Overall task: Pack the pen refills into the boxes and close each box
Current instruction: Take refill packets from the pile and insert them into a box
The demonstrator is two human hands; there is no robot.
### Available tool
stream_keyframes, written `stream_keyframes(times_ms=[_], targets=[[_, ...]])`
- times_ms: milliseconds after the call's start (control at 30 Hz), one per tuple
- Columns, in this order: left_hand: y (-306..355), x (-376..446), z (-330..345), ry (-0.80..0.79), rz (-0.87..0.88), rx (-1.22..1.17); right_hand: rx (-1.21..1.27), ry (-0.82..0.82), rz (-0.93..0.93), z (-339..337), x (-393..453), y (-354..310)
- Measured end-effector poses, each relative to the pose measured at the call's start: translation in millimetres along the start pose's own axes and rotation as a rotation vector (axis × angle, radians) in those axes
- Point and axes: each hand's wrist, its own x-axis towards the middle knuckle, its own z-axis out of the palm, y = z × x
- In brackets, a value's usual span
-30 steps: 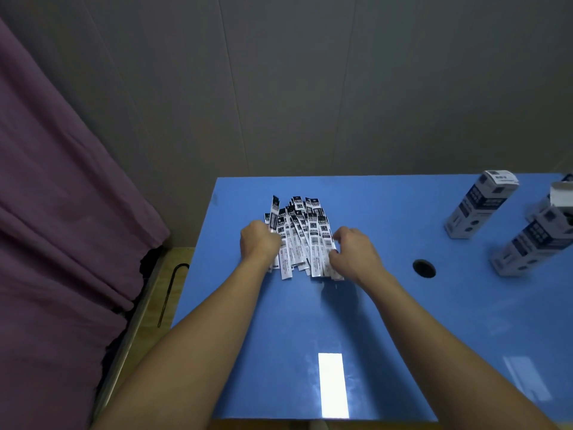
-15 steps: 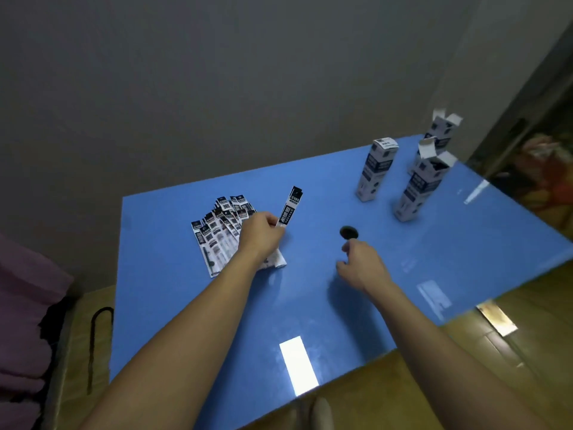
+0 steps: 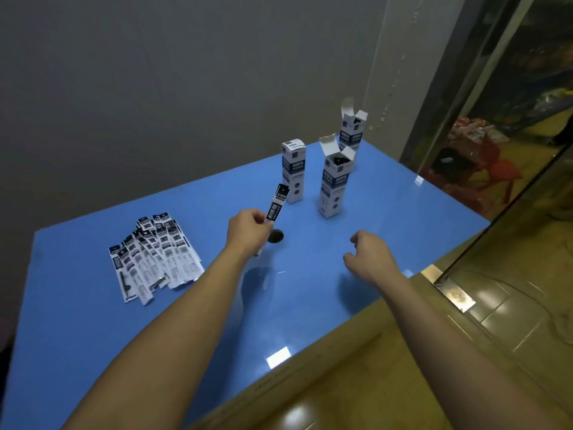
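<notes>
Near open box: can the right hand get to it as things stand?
Probably yes. The right hand hovers empty over bare blue table, and nothing stands between it and the near open box. The closed box stands off to the side.

Refill pile (image 3: 155, 256) left on table (image 3: 77, 321); three boxes (image 3: 293, 170) far right.

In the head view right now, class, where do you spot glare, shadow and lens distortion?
Head view: bright glare patch near the blue table front edge; soft shadows under the left hand and right hand; wide-angle bending tilts the boxes and the doorframe.
</notes>
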Motion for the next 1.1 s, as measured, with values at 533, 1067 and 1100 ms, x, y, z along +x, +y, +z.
stream_keyframes(times_ms=[533, 1067, 1100], targets=[[55, 0, 80, 0.238, -0.152, -0.141, -0.024, -0.13, -0.196, -67, 82, 90], [58, 70, 115, 0.36, -0.18, -0.264, 0.204, -0.293, -0.384, -60, 200, 40], [56, 73, 114, 0.346, -0.185, -0.265, 0.248, -0.306, -0.388, -60, 206, 35]])
